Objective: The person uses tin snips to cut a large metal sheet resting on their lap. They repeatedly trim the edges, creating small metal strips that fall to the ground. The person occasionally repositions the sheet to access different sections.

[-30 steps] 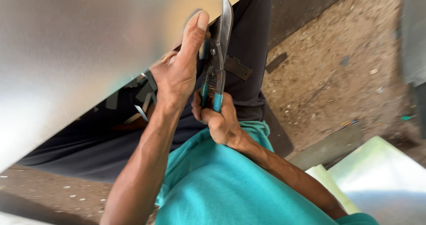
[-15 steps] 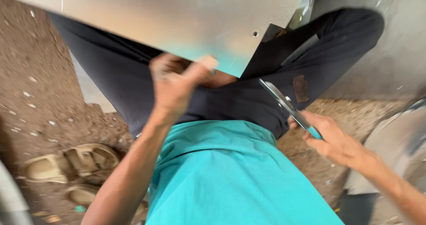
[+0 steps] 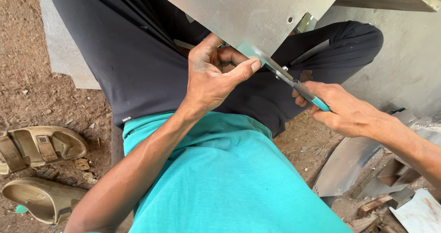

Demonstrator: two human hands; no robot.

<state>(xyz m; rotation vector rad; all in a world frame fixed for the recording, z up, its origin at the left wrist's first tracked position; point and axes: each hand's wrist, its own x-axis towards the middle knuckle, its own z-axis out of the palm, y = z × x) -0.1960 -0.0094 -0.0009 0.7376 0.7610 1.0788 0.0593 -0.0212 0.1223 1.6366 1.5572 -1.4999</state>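
Cutting step — left hand [image 3: 212, 79] pinches metal sheet [image 3: 248, 12] corner, right hand [image 3: 342, 109] clenched on snips [image 3: 287, 76] at the edge — next needs a steady squeeze.

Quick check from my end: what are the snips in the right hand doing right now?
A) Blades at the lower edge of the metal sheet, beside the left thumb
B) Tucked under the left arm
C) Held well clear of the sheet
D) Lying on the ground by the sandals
A: the right hand grips the teal-handled snips, blades at the lower edge of the metal sheet, where the left hand pinches it.
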